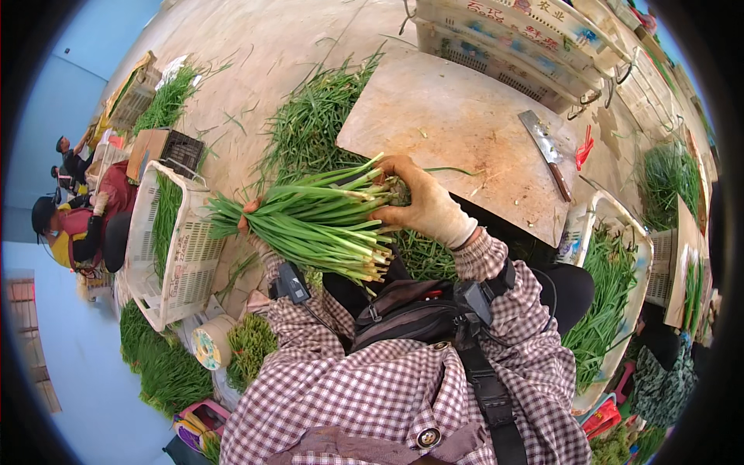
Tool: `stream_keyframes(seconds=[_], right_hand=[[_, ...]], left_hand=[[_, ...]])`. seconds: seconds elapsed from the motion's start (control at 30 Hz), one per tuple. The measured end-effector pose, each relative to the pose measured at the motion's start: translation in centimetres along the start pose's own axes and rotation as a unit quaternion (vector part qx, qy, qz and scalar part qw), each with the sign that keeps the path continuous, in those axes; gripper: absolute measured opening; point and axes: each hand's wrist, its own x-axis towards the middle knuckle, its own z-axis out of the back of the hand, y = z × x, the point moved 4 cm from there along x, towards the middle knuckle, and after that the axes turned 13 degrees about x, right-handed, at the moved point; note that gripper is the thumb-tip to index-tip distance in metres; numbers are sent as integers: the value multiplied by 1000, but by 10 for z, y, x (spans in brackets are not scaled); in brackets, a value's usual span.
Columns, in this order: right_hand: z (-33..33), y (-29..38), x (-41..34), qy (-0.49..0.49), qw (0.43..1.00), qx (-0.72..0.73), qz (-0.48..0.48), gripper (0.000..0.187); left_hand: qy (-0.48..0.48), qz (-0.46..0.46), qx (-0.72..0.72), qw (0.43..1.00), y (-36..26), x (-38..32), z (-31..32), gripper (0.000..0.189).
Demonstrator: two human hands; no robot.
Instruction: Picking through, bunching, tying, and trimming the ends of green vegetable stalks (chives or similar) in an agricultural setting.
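Note:
A thick bunch of green garlic chives (325,215) is held sideways in front of my body, its pale cut ends to the right. My left hand (251,218) grips it around the leafy side; most of that hand is hidden behind the stalks. At the stem ends, my gloved right hand (421,200) has its thumb and fingers spread around the ends, fingertips touching some stalks. Beyond the bunch is a worn, stained board (453,133). On the board's right side lies a cleaver (546,154) with a wooden handle.
Loose chives (317,119) are heaped left of the board. Chive-filled plastic crates stand at left (195,250) and right (642,256). Stacked white crates (505,52) rise behind the board. A seated person (75,232) is at far left. A tape roll (212,343) lies near my left elbow.

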Motion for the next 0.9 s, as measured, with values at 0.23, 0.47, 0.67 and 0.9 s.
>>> stream_keyframes(seconds=[0.23,0.47,0.67,0.9], right_hand=[[-9,13,5,-49,982,-172,57,50],[-15,-15,2,-31,999,14,9,56],[-19,-11,0,-89,996,3,-10,51],[72,-29,-58,-318,946,-35,52,18]], left_hand=[[-17,-4,47,999,-17,7,32,22],[-15,-2,128,992,-2,9,-12,19],[-1,-26,136,990,-13,7,11,24],[-23,-16,51,998,-7,-1,-2,21]])
